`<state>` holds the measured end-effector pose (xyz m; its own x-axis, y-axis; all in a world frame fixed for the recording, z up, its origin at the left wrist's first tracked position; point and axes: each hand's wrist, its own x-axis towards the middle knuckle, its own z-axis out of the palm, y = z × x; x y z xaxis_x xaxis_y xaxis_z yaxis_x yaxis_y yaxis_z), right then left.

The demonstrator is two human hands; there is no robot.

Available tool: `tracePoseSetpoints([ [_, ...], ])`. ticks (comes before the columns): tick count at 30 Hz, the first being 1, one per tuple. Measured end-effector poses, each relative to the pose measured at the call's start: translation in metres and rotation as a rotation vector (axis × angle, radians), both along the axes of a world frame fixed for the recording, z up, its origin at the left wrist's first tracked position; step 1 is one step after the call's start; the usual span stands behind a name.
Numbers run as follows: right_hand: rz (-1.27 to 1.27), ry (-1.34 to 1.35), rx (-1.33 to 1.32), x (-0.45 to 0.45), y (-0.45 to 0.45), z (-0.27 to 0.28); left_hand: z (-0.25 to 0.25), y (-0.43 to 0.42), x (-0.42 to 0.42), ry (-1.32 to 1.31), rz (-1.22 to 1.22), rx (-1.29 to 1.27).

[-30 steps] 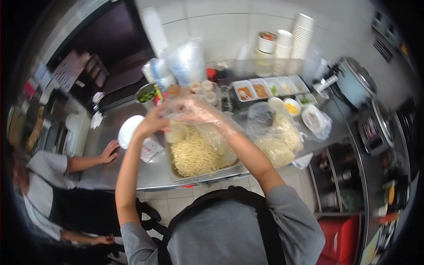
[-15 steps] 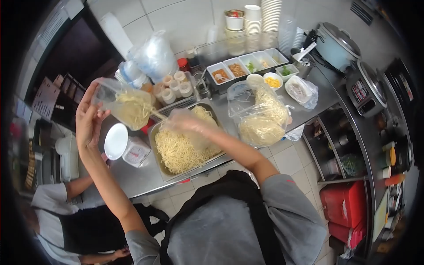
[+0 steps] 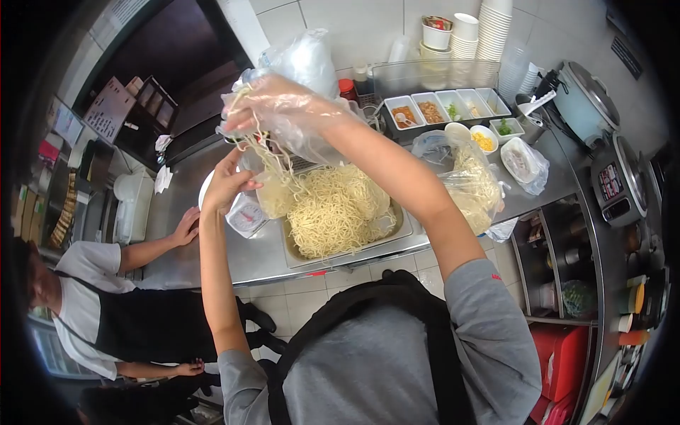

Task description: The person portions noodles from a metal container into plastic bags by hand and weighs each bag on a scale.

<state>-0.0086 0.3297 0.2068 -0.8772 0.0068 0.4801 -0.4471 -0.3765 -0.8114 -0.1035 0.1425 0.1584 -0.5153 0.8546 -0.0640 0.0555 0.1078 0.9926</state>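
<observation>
My right hand (image 3: 278, 106), in a clear plastic glove, is raised with its fingers closed around noodle strands (image 3: 273, 152) that dangle below it. My left hand (image 3: 229, 183) is bare and pinches the edge of a clear plastic bag (image 3: 275, 197) with some noodles inside. The bag hangs at the left side of a metal tray (image 3: 405, 230) heaped with yellow noodles (image 3: 336, 216). Just below my left hand stands a white dial scale (image 3: 247, 215). A white bowl (image 3: 205, 190) is mostly hidden behind that hand.
Topping containers (image 3: 448, 108) stand behind the tray. A large bag of noodles (image 3: 473, 188) lies to its right, near a bowl of yellow bits (image 3: 484, 139). Stacked white cups (image 3: 494, 32) and a rice cooker (image 3: 620, 177) are farther right. A co-worker's hand (image 3: 187, 227) rests on the counter's left edge.
My right hand has risen from the tray, lifting noodles up and left over the bag. My left hand has lowered the bag beside the tray. The camera view has shifted left.
</observation>
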Motion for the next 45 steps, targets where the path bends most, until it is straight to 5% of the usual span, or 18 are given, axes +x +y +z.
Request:
tracePoseSetpoints([
  [3,-0.045,-0.060,0.536,-0.021,0.002,-0.048,-0.001,0.000,-0.001,-0.033,-0.010,-0.003],
  [5,-0.433,0.101,1.625,-0.012,-0.011,-0.063,-0.003,-0.001,-0.004,-0.009,0.017,0.008],
  [7,-0.472,-0.110,1.550,0.023,-0.021,-0.075,-0.006,0.000,0.000,0.016,0.060,0.031],
  [9,-0.648,-0.044,1.301,0.021,-0.034,-0.133,-0.013,0.003,0.003,0.007,0.096,0.052],
  [13,-0.361,-0.461,0.395,0.022,-0.030,-0.132,-0.034,0.003,-0.003,0.032,0.093,0.005],
  [14,-0.423,-0.558,0.387,-0.001,-0.017,-0.153,-0.038,0.001,-0.006,0.050,0.089,-0.022],
  [17,-0.586,0.095,0.950,-0.018,0.015,-0.108,-0.045,-0.001,-0.008,0.063,0.090,-0.036],
  [20,-0.351,-0.178,0.279,-0.005,0.004,-0.052,-0.047,0.002,-0.006,0.046,0.089,-0.032],
  [23,-0.286,-0.149,0.272,-0.012,-0.012,-0.054,-0.038,0.006,-0.002,0.025,0.084,0.016],
  [24,-0.334,-0.219,0.861,-0.021,-0.011,-0.051,-0.035,0.007,-0.003,0.020,0.073,0.032],
  [27,-0.318,-0.180,1.550,-0.026,-0.024,-0.050,-0.033,0.006,-0.006,0.043,0.054,0.017],
  [28,-0.442,-0.327,1.351,-0.011,-0.030,-0.034,-0.033,0.007,-0.008,0.056,0.050,0.005],
  [31,-0.463,-0.106,1.715,0.012,-0.031,0.016,-0.038,0.011,-0.007,-0.038,0.102,-0.020],
  [35,-0.451,-0.437,1.633,0.002,-0.007,-0.016,-0.039,0.013,-0.008,-0.018,0.194,0.102],
  [38,-0.479,-0.395,1.356,-0.018,0.006,-0.121,-0.023,0.009,0.003,-0.046,0.222,0.144],
  [42,-0.482,-0.381,1.282,-0.015,0.011,-0.108,-0.036,0.001,-0.008,-0.027,0.200,0.076],
  [45,-0.227,-0.287,0.629,-0.018,0.024,-0.070,-0.062,-0.002,-0.014,0.012,0.174,0.067],
])
